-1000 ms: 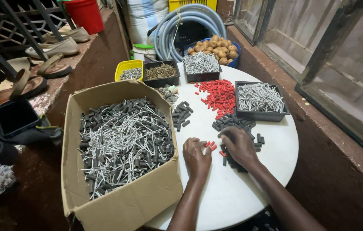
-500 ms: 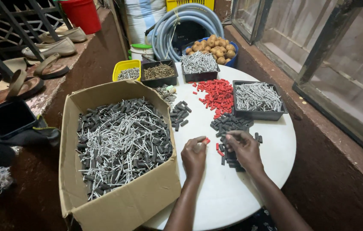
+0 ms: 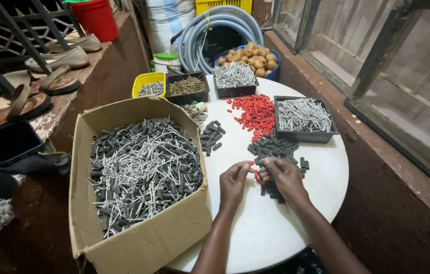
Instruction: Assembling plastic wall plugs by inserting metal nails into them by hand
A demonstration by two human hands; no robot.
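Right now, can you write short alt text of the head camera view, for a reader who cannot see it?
A person's left hand and right hand meet over a white round table, pinching small red plugs beside grey sleeves. A cardboard box of nails and dark sleeves stands on the left; a red plug pile and trays of nails lie behind.

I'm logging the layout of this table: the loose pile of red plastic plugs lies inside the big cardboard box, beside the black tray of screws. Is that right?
Not quite. The head view shows the red plugs loose on the white round table, not inside the cardboard box. They do lie beside the black tray of screws.
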